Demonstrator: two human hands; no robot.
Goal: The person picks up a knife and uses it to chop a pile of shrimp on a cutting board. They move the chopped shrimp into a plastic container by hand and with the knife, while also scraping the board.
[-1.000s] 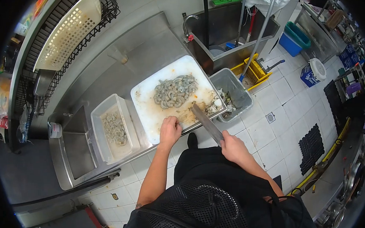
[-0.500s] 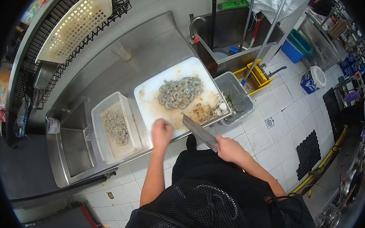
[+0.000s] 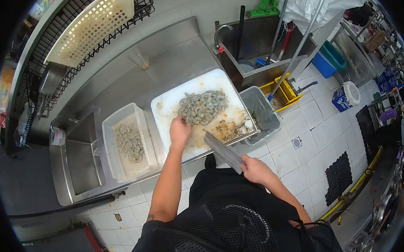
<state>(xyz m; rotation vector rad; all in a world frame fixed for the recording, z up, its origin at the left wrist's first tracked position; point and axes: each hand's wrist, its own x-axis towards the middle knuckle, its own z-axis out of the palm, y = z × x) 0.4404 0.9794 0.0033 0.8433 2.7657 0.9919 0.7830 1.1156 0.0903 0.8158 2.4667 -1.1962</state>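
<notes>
A heap of raw grey shrimp (image 3: 203, 106) lies on a white cutting board (image 3: 167, 114). At the heap's near left edge, the fingers of my left hand (image 3: 180, 131) are pinched together on a shrimp, mostly hidden by the fingers. My right hand (image 3: 257, 169) grips the handle end of a cleaver (image 3: 224, 151). Its broad grey blade slants up and left, with the tip over the board's near edge. Brownish scraps (image 3: 227, 130) are spread on the board's near right corner. To the left stands a clear plastic tub (image 3: 147, 149) with more shrimp in cloudy liquid.
A grey bin (image 3: 274, 118) with scraps inside stands at the counter's right end. Behind it are a yellow mop bucket (image 3: 286, 94) and a deep steel sink (image 3: 270, 42). Another sink (image 3: 85, 155) lies left of the tub. A wire rack (image 3: 86, 54) overhangs the counter.
My left hand has moved forward from the board's near edge to the shrimp heap. My right hand and the cleaver have stayed nearly in place. The whole view has shifted slightly.
</notes>
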